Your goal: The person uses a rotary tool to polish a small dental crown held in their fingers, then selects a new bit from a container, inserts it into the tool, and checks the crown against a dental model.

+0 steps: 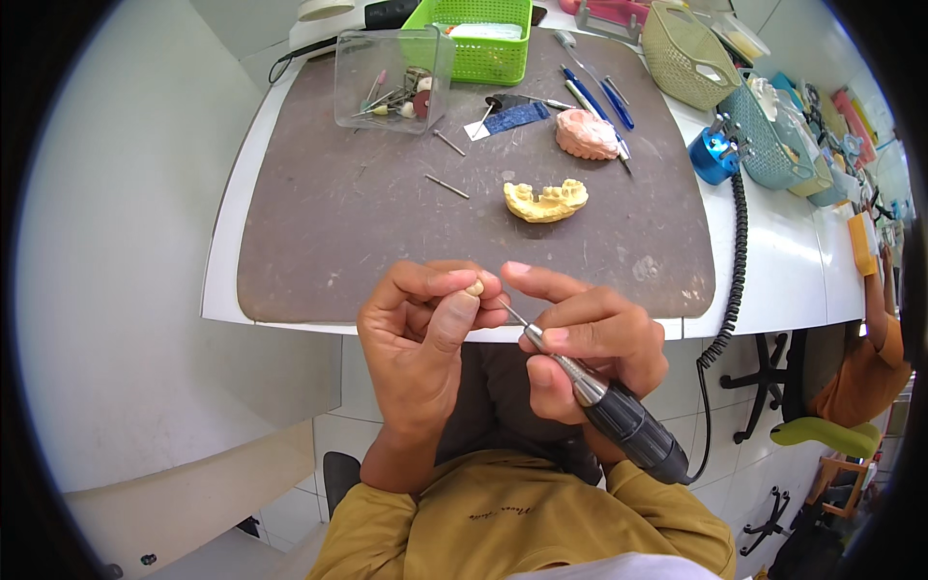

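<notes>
Between the thumb and fingers of my left hand (420, 333) is a small cream dental crown (475, 288), mostly covered by the fingertips. My right hand (604, 338) grips a dental handpiece (633, 425) with a black body and silver nose, much like a pen. Its thin bur (512, 311) points up and left, with the tip close to my left fingertips; whether it touches the crown I cannot tell. Beyond my hands, a yellow dental cast (545, 203) lies on the brown mat (367, 222), and a pink dental cast (587, 135) sits farther back.
Two loose burs (448, 187) lie left of the casts. Behind stand a clear box (394, 72) of polishing bits and a green basket (483, 58). Pens (617, 104) lie by the pink cast. A coiled cord (739, 261) hangs at right, below a blue bur holder (715, 155). Another person (860, 377) sits far right.
</notes>
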The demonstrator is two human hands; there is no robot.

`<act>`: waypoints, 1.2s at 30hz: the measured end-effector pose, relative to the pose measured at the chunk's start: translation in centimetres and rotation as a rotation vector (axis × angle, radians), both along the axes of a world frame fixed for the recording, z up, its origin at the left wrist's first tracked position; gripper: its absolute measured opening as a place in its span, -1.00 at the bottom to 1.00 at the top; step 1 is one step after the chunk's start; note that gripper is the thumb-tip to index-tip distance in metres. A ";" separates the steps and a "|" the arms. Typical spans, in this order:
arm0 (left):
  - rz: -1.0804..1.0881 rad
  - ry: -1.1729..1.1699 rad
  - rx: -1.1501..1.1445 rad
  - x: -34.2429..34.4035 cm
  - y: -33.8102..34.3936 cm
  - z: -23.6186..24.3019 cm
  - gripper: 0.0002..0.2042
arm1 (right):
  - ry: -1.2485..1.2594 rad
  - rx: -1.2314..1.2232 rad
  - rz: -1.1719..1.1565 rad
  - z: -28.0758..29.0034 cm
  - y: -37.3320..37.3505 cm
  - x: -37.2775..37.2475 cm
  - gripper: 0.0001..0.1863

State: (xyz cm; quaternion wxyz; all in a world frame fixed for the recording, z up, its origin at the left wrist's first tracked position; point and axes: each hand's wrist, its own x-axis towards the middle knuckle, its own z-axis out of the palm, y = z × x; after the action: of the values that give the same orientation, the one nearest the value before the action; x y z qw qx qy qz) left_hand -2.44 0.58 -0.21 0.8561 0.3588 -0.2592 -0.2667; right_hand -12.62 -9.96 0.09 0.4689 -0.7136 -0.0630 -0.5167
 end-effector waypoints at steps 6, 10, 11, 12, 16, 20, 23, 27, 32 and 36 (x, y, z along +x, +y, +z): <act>-0.010 -0.038 0.000 0.2 0.0 -0.2 -0.92 | -0.026 -0.008 0.000 -0.3 0.0 0.6 -0.80; -0.018 -0.038 -0.014 0.1 0.0 -0.2 -0.92 | -0.007 -0.028 -0.006 -0.3 -0.1 0.5 -0.79; -0.017 -0.038 -0.014 0.1 0.0 -0.2 -0.92 | -0.008 -0.028 -0.006 -0.3 0.0 0.6 -0.79; -0.017 -0.037 -0.011 0.1 0.0 -0.1 -0.92 | -0.005 -0.031 -0.015 -0.2 0.0 0.6 -0.79; -0.008 -0.034 0.000 0.1 0.0 -0.1 -0.93 | 0.004 -0.041 -0.020 0.0 -0.1 0.7 -0.78; 0.000 -0.029 -0.003 0.1 0.0 -0.3 -0.93 | 0.028 -0.041 -0.035 0.1 0.0 0.8 -0.79; -0.001 -0.034 -0.007 0.0 -0.1 -0.2 -0.94 | -0.003 -0.035 -0.030 0.0 0.0 0.8 -0.78; 0.002 -0.039 -0.001 0.0 0.0 -0.2 -0.95 | -0.013 -0.035 -0.035 -0.2 0.1 1.1 -0.80; -0.017 -0.016 -0.021 0.0 -0.1 0.1 -0.95 | 0.026 0.023 -0.061 0.0 0.2 0.4 -0.70; -0.015 -0.025 -0.024 0.0 -0.1 -0.1 -0.95 | -0.003 0.005 -0.064 -0.4 0.2 0.7 -0.70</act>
State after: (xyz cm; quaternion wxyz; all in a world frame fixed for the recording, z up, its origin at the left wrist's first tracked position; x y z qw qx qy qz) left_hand -2.46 0.51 -0.29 0.8550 0.3499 -0.2759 -0.2656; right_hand -11.92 -9.76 -0.32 0.4538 -0.7134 -0.0397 -0.5324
